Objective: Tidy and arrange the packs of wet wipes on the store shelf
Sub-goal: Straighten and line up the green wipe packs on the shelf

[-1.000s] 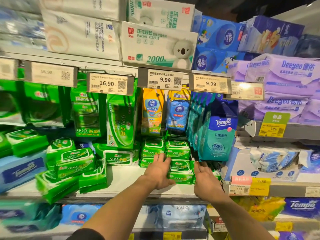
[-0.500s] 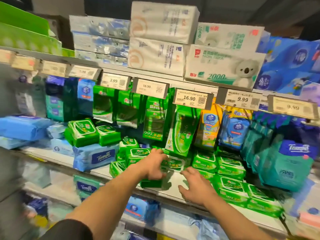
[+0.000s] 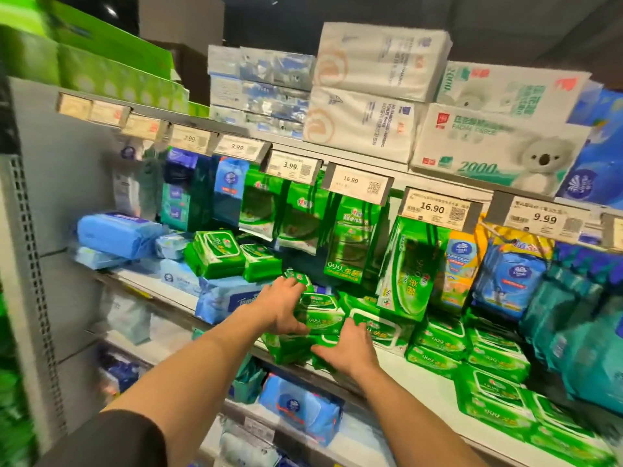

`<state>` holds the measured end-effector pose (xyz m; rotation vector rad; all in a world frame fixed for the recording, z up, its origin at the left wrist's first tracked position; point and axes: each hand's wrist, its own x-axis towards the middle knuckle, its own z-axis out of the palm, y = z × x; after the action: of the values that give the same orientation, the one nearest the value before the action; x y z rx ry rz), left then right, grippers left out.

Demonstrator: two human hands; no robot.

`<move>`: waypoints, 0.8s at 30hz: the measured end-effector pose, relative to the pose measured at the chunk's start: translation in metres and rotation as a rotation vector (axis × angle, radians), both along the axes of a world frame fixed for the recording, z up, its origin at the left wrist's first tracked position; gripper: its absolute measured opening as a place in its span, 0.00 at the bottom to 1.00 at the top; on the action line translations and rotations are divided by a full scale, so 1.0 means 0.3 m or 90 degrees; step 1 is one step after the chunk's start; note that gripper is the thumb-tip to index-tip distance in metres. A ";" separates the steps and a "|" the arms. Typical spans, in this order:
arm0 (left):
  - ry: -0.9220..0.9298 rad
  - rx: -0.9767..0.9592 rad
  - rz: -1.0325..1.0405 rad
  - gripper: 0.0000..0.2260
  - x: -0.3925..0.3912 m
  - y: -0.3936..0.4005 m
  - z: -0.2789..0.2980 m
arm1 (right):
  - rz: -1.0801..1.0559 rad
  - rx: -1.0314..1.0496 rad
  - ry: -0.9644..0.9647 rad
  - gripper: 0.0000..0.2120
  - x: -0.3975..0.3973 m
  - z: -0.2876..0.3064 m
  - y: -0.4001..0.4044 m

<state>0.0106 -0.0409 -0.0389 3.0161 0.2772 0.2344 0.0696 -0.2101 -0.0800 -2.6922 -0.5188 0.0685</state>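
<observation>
Gathering a loose heap of soft green plastic wet-wipe packs (image 3: 320, 318) at the near edge of the white metal store shelf (image 3: 435, 382), the person has both hands on it. The left hand (image 3: 286, 308) lies over the heap's left side, fingers curled round the top packs; how many it actually grips cannot be told. The right hand (image 3: 347, 348) presses against the near right side with fingers mostly straight, holding nothing.

The heap sits directly between the hands, its packs tilted and their long sides running roughly left to right along the shelf. Judging by that, the coming move turns on squeezing inward and pushing the heap far-ward, toward the hanging green pouches (image 3: 350, 244). Neither hand is clearly nearer.

Counting is uncertain: roughly four or five packs in the heap, blurred at the bottom. To the right stand neat stacks of matching green packs (image 3: 472, 352), at least six visible. Two larger green packs (image 3: 232, 254) rest on blue packs (image 3: 232, 298) to the left.
</observation>
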 end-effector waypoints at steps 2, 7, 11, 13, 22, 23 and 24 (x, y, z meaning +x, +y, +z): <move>0.012 -0.010 0.003 0.42 0.001 -0.008 0.010 | -0.031 0.015 0.018 0.44 0.008 -0.019 0.007; 0.008 -0.019 -0.017 0.41 0.035 -0.054 0.015 | -0.045 0.034 0.014 0.42 0.013 -0.051 0.008; 0.026 -0.018 -0.015 0.40 0.067 -0.089 0.003 | -0.020 0.016 0.033 0.41 0.037 -0.043 -0.041; 0.046 -0.034 -0.008 0.39 0.084 -0.101 0.002 | 0.008 -0.006 0.053 0.40 0.064 -0.029 -0.092; 0.101 -0.035 -0.022 0.33 0.163 -0.147 -0.006 | 0.024 -0.091 0.084 0.40 0.151 0.012 -0.338; 0.108 -0.021 -0.028 0.32 0.169 -0.157 -0.006 | 0.020 -0.096 0.085 0.38 0.158 0.015 -0.359; 0.114 -0.007 -0.031 0.32 0.175 -0.165 -0.005 | 0.019 -0.103 0.087 0.36 0.163 0.017 -0.375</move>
<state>0.0630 -0.0903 -0.0405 3.0319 0.2177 -0.0422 0.1186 -0.3226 -0.0749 -2.8110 -0.5319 0.3132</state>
